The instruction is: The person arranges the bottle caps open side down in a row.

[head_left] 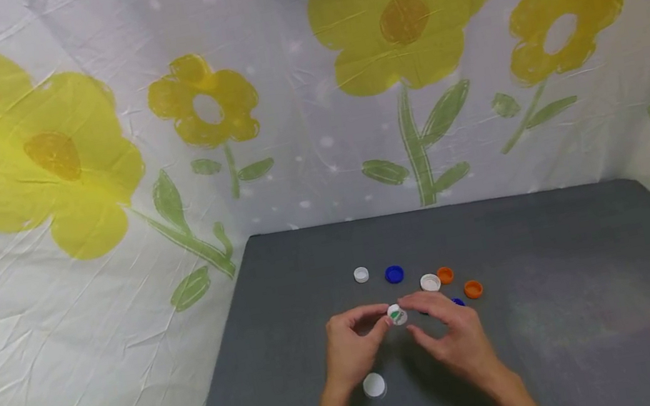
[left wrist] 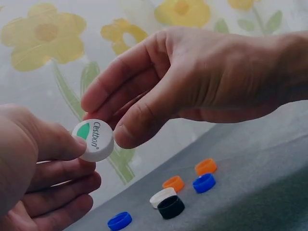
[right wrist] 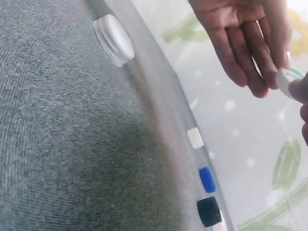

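Observation:
A white bottle cap (left wrist: 95, 139) with a green mark and printed lettering is held up above the table. My left hand (head_left: 353, 348) pinches it between thumb and fingers, its printed face toward the head camera. From the other side my right hand (head_left: 453, 336) reaches in, thumb and index spread apart, fingertips right at the cap's rim. Seen from the left wrist, the right thumb lies beside the cap's edge and the other fingers reach behind it. Below the left hand, a larger white lid (head_left: 374, 385) lies on the grey table (head_left: 578, 303).
Beyond the hands lie a small white cap (head_left: 361, 275), a blue cap (head_left: 394, 274), another white cap (head_left: 430, 282) and two orange caps (head_left: 445, 275). A black cap (left wrist: 171, 207) is among them, with a second blue cap (left wrist: 204, 183) nearby. A flower-printed curtain (head_left: 292, 92) hangs behind the table.

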`<state>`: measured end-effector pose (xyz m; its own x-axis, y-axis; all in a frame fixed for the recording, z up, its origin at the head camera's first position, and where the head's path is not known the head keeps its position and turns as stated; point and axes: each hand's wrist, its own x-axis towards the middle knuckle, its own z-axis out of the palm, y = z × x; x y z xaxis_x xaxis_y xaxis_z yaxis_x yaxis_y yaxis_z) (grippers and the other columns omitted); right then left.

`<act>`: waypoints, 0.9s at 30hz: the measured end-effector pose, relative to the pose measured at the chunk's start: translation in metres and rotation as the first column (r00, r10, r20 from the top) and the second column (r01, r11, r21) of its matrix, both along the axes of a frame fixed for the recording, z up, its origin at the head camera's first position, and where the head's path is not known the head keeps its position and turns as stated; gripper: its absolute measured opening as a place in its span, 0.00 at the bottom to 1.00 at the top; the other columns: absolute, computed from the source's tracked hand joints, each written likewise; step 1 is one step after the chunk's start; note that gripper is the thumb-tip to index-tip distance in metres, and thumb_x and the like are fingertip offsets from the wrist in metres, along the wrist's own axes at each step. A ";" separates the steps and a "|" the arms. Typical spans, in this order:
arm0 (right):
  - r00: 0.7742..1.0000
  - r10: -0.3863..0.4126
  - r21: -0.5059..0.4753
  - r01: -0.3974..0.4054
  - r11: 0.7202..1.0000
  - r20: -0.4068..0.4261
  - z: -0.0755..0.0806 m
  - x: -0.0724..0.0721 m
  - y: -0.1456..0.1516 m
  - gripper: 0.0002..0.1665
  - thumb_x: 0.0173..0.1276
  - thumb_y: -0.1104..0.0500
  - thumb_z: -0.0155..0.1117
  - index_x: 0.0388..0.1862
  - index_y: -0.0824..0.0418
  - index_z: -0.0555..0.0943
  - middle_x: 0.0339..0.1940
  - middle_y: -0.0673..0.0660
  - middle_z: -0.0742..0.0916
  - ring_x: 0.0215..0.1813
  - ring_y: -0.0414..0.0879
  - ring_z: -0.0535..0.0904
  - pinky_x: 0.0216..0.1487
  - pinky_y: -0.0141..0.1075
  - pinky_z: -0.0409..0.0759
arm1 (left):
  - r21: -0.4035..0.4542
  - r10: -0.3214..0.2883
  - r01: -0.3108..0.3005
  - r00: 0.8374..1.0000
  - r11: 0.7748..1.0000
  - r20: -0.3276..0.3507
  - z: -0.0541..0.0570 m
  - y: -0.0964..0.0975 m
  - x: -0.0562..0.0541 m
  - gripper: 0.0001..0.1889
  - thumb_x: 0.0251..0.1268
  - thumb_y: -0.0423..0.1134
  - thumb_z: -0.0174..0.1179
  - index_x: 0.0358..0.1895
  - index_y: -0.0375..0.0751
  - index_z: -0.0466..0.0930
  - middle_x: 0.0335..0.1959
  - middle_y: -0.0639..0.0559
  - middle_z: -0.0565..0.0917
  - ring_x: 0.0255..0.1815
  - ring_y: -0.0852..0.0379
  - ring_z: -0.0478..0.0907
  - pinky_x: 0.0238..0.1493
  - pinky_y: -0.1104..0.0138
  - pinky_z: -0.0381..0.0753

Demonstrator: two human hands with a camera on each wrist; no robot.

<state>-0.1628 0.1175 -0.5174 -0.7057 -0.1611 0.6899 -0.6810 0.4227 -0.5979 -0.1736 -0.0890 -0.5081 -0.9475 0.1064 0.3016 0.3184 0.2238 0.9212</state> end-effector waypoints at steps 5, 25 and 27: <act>1.000 -0.023 0.022 0.023 0.999 -0.019 -0.004 0.000 0.001 0.29 0.54 0.73 0.86 0.55 0.55 0.92 0.52 0.54 0.95 0.56 0.52 0.90 0.69 0.18 0.74 | 0.028 -0.034 0.033 0.999 0.999 0.042 -0.001 0.000 0.002 0.07 0.67 0.34 0.77 0.46 0.39 0.95 0.42 0.44 0.96 0.43 0.52 0.94 0.48 0.66 0.92; 0.970 -0.070 0.163 0.032 0.986 0.231 -0.008 0.021 0.004 0.19 0.58 0.65 0.87 0.46 0.50 0.92 0.44 0.41 0.93 0.48 0.39 0.91 0.52 0.41 0.90 | -0.351 -0.192 0.156 0.979 0.924 -0.072 -0.003 -0.009 0.015 0.14 0.63 0.29 0.79 0.51 0.44 0.95 0.48 0.56 0.95 0.53 0.61 0.91 0.58 0.56 0.91; 0.959 -0.068 0.181 0.018 0.983 0.275 -0.009 0.023 0.004 0.19 0.59 0.65 0.87 0.46 0.49 0.92 0.44 0.40 0.93 0.49 0.38 0.90 0.53 0.42 0.90 | -0.380 -0.204 0.170 0.978 0.909 -0.049 -0.007 -0.009 0.017 0.14 0.63 0.29 0.80 0.50 0.45 0.95 0.48 0.56 0.95 0.53 0.62 0.91 0.58 0.58 0.91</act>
